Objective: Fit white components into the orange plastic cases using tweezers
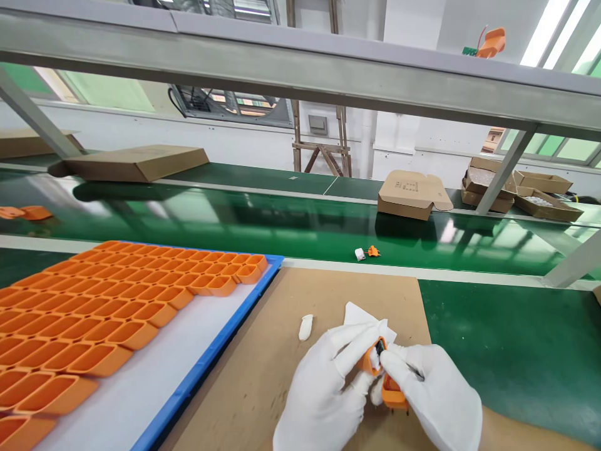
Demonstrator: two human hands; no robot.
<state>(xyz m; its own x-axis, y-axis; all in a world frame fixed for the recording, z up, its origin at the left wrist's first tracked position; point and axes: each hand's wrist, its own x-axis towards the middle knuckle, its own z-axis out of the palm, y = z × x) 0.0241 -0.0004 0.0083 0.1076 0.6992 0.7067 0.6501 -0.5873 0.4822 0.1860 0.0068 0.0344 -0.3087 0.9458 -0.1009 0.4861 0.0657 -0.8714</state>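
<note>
Both of my hands wear white gloves and meet low in the view, over a brown cardboard sheet (263, 332). My left hand (326, 388) is closed around a small orange plastic housing (367, 361), with white and black parts showing in its opening. Fingers of my right hand (434, 388) are closed at that opening, and a thin dark tool (415, 372) sticks out between them. Just below hangs a second orange piece, a plug part with pins (393, 394); which fingers support it is partly hidden. A white paper piece (357, 313) lies behind my hands.
A blue-rimmed tray (256, 300) on the left holds many orange cups (136, 335). A white finger cot (306, 327) lies on the cardboard. Across the green belt (300, 219) are a small orange plug (374, 251), a white part (360, 254) and cardboard boxes (408, 191). A metal shelf beam (300, 69) crosses above.
</note>
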